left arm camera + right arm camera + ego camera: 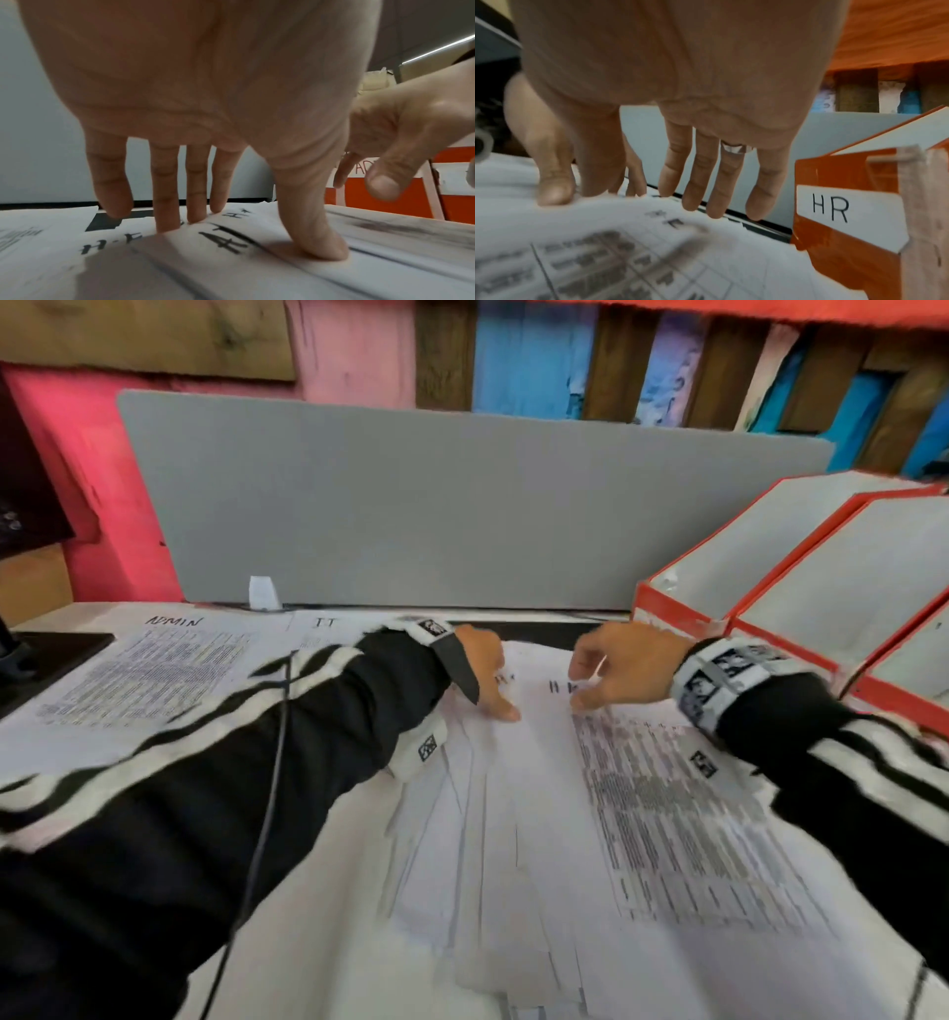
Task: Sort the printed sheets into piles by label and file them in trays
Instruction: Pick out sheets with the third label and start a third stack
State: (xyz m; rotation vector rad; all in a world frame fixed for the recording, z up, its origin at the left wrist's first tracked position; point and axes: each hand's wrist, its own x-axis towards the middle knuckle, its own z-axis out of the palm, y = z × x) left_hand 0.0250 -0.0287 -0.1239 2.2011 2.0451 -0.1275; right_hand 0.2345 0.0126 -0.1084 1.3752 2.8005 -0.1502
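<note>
A fanned stack of printed sheets [513, 839] lies in the middle of the desk, with handwritten labels along its far edge [226, 241]. My left hand [500, 690] rests on the stack's far end, fingers straight, and its thumb [321, 243] presses down on a sheet. My right hand [583, 683] hovers just to the right over the top printed sheet [683, 814]. Its thumb [552, 190] touches that sheet's far edge while its fingers [695, 182] hang straight above the paper. Orange trays [683, 608] stand at the right, the nearest labelled HR [834, 209].
A sheet marked ADMIN [144, 675] lies at the left of the desk, with one marked IT [326, 624] beside it. A grey divider panel [462, 505] closes the back. A dark object [41, 654] sits at the far left edge.
</note>
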